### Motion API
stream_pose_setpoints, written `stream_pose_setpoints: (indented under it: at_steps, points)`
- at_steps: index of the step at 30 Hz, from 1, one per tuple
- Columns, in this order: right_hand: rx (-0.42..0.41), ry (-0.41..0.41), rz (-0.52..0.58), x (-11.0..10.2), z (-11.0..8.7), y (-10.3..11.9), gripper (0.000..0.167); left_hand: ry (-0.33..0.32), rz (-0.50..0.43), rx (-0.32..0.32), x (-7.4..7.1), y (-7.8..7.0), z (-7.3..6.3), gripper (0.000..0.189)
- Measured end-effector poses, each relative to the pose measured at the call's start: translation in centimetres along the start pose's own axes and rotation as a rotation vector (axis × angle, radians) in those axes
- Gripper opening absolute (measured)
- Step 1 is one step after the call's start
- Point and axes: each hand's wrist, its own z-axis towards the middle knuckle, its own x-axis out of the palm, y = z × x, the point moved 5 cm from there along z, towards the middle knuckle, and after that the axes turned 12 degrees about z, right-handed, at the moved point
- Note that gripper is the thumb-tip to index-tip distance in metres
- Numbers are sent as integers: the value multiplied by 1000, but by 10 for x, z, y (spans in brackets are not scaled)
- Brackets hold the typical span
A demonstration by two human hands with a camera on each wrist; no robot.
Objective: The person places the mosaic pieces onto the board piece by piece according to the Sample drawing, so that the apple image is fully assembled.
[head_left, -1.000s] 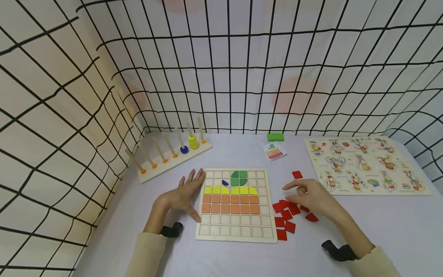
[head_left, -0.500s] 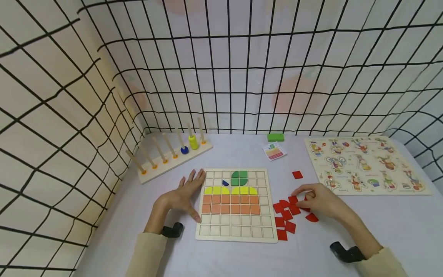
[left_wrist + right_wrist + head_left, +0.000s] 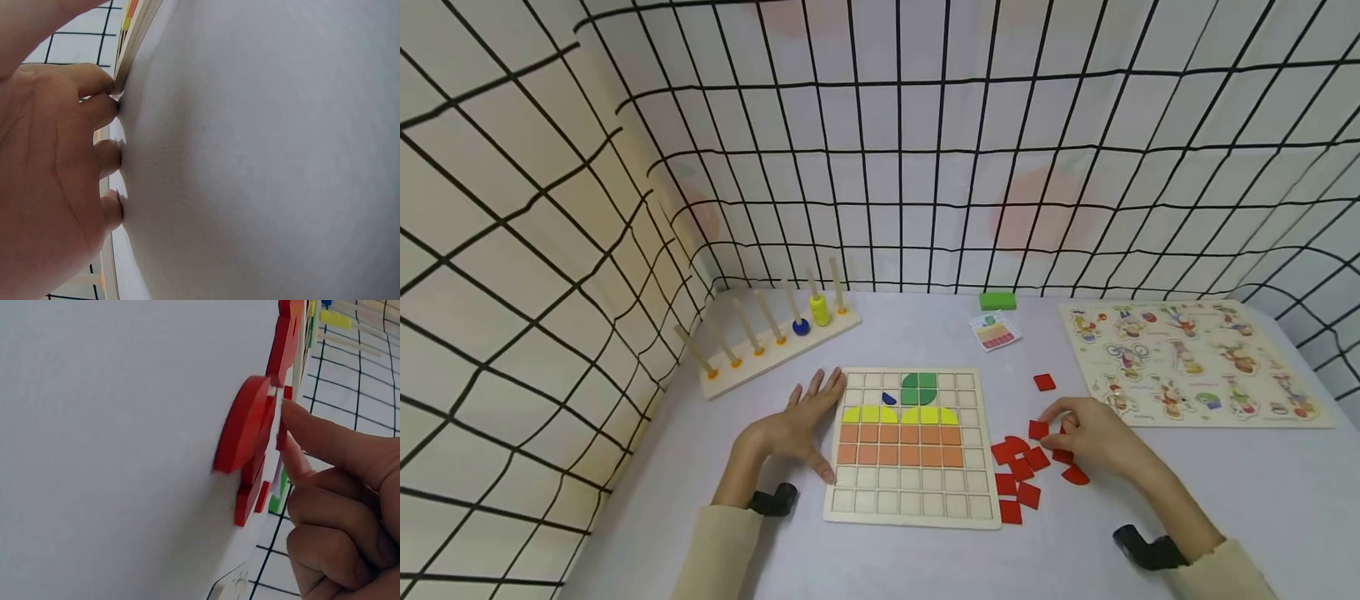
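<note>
My left hand (image 3: 793, 423) lies with spread fingers at the left edge of a wooden grid board (image 3: 910, 502). Its fingertips (image 3: 112, 156) touch the table beside that edge in the left wrist view. On the board sit orange squares (image 3: 898, 443), yellow pieces (image 3: 870, 414), green pieces (image 3: 918, 388) and a small blue piece (image 3: 889, 398). To the board's right, thumb and index finger of my right hand (image 3: 1093, 433) pinch a red square tile (image 3: 1038, 429). Several red tiles (image 3: 1021, 469) lie below it, and a rounded red piece (image 3: 245, 428) is nearest the right wrist camera.
A lone red tile (image 3: 1044, 382) lies farther back. Behind are a pattern card (image 3: 996, 331) and a green block (image 3: 997, 301). A peg stand (image 3: 775, 354) with yellow and blue beads is back left, a picture puzzle board (image 3: 1195, 362) back right. Black netting (image 3: 880, 202) surrounds the table.
My right hand has moved right, its thumb and index finger closing on a red square tile, which has come slightly away from the pile. The left hand has stayed in place.
</note>
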Motion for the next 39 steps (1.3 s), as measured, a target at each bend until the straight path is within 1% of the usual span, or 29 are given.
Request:
stream_pose_setpoints:
  at_steps: [2,5,7,12,14,16,21,25,30,32,37,39]
  points:
    - [-23,-19,-9,3,-1,8,33,-5,4,3,-1,-1,1,153]
    - [-59,-4,21,16,-4,24,30,-9,-2,4,-3,-2,2,153]
    - [-87,18,36,29,-6,34,28,-8,-8,2,-3,-3,2,153]
    - [-118,101,66,64,-9,54,26,-3,-8,-1,-2,-3,2,153]
    - [-123,131,67,73,-10,59,26,-4,0,1,-2,-3,3,153]
    - [-130,143,47,80,-10,63,25,-6,7,3,-3,-3,4,153]
    - [-119,115,-10,86,-11,66,25,-4,13,4,-3,-3,6,153]
    - [-111,106,1,86,-11,64,25,-2,9,9,-3,-3,7,153]
    - [-141,114,-8,89,-10,64,21,-1,9,0,-4,-2,5,154]
    - [-145,105,-21,89,-9,64,20,-1,9,-5,-3,-1,5,155]
    - [-128,95,-18,92,-10,64,21,-3,-1,-10,-2,-1,3,155]
    - [-129,109,0,92,-10,63,21,3,-2,-15,-1,0,2,155]
